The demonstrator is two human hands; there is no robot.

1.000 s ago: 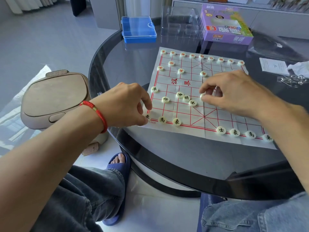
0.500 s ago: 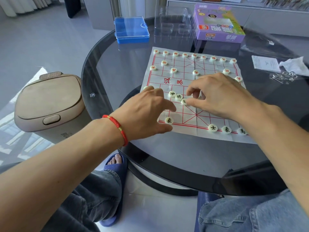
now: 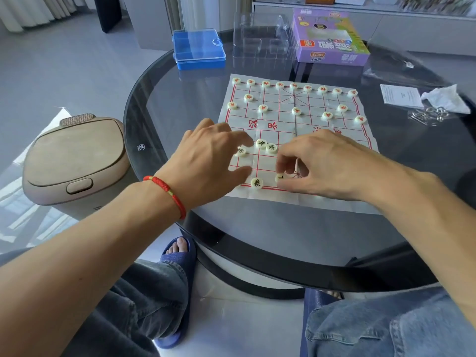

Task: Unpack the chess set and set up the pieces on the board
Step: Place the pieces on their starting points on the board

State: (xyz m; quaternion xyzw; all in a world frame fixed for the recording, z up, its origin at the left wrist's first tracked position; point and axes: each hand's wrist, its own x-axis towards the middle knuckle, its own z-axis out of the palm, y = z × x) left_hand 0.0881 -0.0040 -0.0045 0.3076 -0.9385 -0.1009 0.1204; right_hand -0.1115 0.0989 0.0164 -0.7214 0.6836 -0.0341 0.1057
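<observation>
A white paper chess board [image 3: 309, 104] with red lines lies on the round glass table [image 3: 296, 235]. Red-lettered pieces [image 3: 294, 85] fill its far row and the ranks in front of it. Black-lettered pieces lie on the near half: two touching ones [image 3: 266, 146], one [image 3: 240, 151] under my left fingers, and one [image 3: 256, 183] on the near row. My right hand [image 3: 332, 166] pinches a black piece [image 3: 280, 177] between thumb and forefinger at the near row. My left hand [image 3: 208, 161] hovers over the board's near left part with fingers spread, holding nothing. Pieces under my right hand are hidden.
A blue plastic case [image 3: 198, 47], a clear plastic insert [image 3: 262, 39] and the purple game box [image 3: 331, 39] stand beyond the board. A paper slip [image 3: 400, 95], a crumpled wrapper [image 3: 445, 99] and metal rings [image 3: 428, 115] lie at the right. A beige bin [image 3: 77, 161] stands left of the table.
My right hand has carried a black piece from the middle of the board down to the near row. My left hand has moved from the near left corner rightward over the left columns.
</observation>
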